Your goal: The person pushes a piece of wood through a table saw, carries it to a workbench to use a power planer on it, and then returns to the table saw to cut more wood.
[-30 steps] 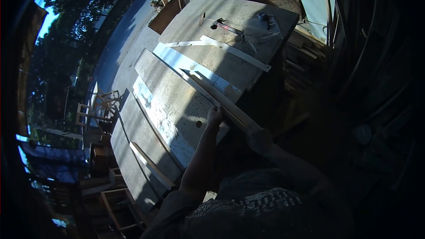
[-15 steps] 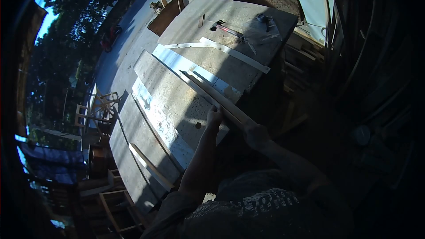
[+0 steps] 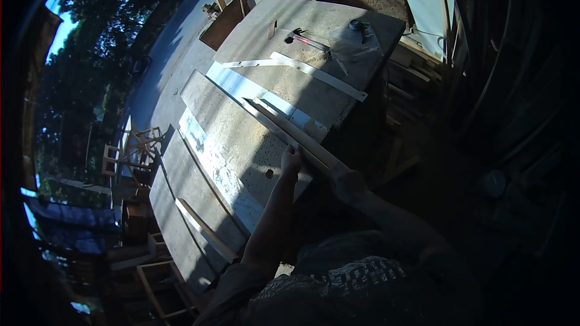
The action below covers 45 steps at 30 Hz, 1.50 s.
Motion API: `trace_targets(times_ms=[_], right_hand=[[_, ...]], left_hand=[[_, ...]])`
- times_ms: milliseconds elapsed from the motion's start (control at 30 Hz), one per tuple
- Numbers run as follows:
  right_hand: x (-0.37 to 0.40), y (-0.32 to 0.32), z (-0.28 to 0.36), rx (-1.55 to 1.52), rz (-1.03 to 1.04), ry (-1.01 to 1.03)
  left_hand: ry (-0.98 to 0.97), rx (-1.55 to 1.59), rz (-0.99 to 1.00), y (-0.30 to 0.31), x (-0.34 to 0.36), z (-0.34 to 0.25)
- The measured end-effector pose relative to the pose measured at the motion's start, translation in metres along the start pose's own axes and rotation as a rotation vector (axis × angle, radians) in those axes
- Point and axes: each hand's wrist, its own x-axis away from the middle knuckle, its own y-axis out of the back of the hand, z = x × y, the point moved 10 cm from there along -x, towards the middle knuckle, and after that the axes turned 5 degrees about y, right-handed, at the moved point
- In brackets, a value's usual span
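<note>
Two long wooden strips (image 3: 295,128) lie side by side across the workbench (image 3: 235,119), their near ends reaching past its shaded edge. My left hand (image 3: 291,159) is closed at the side of the strips, its fingers pinching the nearer one. Around the near end of the strips my right hand (image 3: 348,183) is wrapped; shadow hides its fingers. A dark round spot (image 3: 269,174) marks the bench top just left of my left hand.
Farther up the bench lie a hammer (image 3: 307,41), a clear plastic bag (image 3: 356,45) and thin pale strips (image 3: 320,76). Another wooden piece (image 3: 205,229) rests at the left. Wooden frames (image 3: 158,287) stand below left, and stacked boards (image 3: 414,60) lie beyond the right edge.
Both hands and the strips stay almost in place, with the view shifting very slightly. The red motorbike on the road at the left has moved and is now hard to make out.
</note>
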Motion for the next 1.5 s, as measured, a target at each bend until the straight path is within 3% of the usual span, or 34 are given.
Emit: trace_targets(times_ms=[100,200,267,400,467,667,1167,1500], right_hand=[[-0.005,-0.006,-0.002,0.038,0.053,-0.023],[-0.011,-0.014,-0.005,0.046,0.011,0.007],[-0.016,-0.017,-0.005,0.028,-0.016,0.032],[-0.023,-0.02,-0.004,0.044,0.003,0.024],[-0.027,-0.021,-0.004,0.043,-0.003,0.035],[-0.036,-0.021,-0.002,0.019,0.0,0.022],[-0.04,-0.026,-0.007,-0.017,-0.005,0.026],[-0.006,0.0,0.001,0.028,0.023,0.009]], left_hand=[[0.017,-0.072,0.042,-0.002,-0.014,0.007],[-0.007,0.07,0.019,0.001,-0.014,0.0],[0.085,0.094,0.056,0.003,-0.004,-0.01],[0.029,0.026,0.036,0.006,-0.035,0.011],[-0.002,0.169,0.051,0.005,-0.043,0.015],[0.094,0.176,0.072,0.009,-0.037,0.004],[0.036,0.176,0.051,0.011,-0.05,0.007],[0.026,0.05,0.019,-0.001,0.013,-0.017]])
